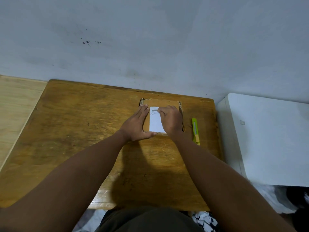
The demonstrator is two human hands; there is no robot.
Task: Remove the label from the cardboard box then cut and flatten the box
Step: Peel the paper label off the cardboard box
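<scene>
A small brown cardboard box (163,103) lies on the wooden table (80,131), near its far edge. A white label (155,123) with some dark print covers the box top. My left hand (138,124) rests flat along the box's left side, fingers together and thumb against the near edge. My right hand (171,120) sits on the right half of the box, its fingertips pinching the label's upper edge, where a strip looks lifted and curled. The right part of the label is hidden under that hand.
A lime-green utility knife (195,131) lies on the table just right of the box. A white cabinet (267,139) stands to the right of the table. A grey wall (150,39) rises directly behind. Crumpled paper (204,221) lies below the table's near edge.
</scene>
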